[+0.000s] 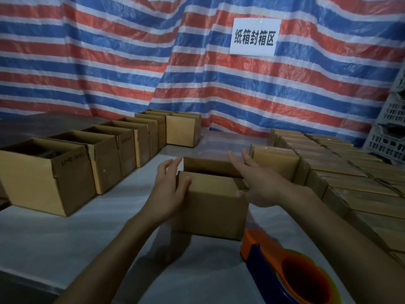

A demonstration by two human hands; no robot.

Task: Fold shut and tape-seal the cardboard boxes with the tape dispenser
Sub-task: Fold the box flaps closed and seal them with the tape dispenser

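Two hands, left (171, 186) and right (257, 183), fingers straight, gripping nothing, flanked one open box (210, 207) on the surface (87, 233); one tape dispenser (285, 268) lay beside it.

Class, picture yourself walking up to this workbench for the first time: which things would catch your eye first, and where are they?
First comes the red, white and blue striped tarp filling the whole background, with a white sign at its upper right. At centre, the left hand and right hand flank an open cardboard box, and an orange and blue tape dispenser lies at the lower right.
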